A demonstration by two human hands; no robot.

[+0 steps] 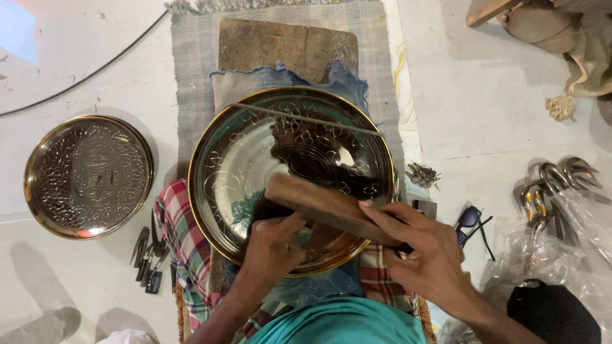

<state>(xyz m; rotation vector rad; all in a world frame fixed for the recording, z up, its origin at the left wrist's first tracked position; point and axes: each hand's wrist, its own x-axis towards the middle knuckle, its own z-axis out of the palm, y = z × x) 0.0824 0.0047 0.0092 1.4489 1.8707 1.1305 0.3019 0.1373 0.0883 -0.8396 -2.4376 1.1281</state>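
From the head camera, a large brass plate (255,159) with engraved flowers lies in the middle of the scene on a blue cloth (347,79), over a wooden board (268,41) and a striped mat (191,76). The left hand (273,245) sits on the plate's near rim, its fingers curled tight — what they pinch I cannot tell. The right hand (427,251) closes around the right end of a wooden block (319,202), which slants across the plate's near half, fingers laid along its top. A thin rod (306,118) rests across the plate's far part. To the left, well apart, sits a smaller plate (89,175), with small tools (148,255) near it on the floor. To the right lie sunglasses (472,223), metal hooks (554,181) and clear plastic (561,248) — a checked cloth (182,223) shows under the plate.
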